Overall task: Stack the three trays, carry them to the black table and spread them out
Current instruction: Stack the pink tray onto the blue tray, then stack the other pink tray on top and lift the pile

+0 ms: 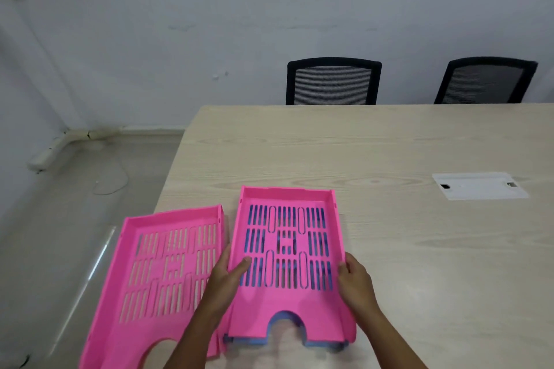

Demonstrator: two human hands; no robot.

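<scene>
A pink slotted tray [287, 311] sits nested on a blue tray [283, 315], whose blue shows through the slots and along the near edge. My left hand [223, 275] grips the pink tray's left wall, thumb inside. On the opposite wall my right hand [356, 283] holds the right side. A second pink tray [150, 275] lies alone to the left, overhanging the corner of the light wooden table [389, 144]. No black table is in view.
A white cable hatch [479, 186] is set into the table top at the right. Two black mesh chairs [332, 82] [485, 81] stand behind the far edge. Grey floor [60, 234] and a wall lie to the left.
</scene>
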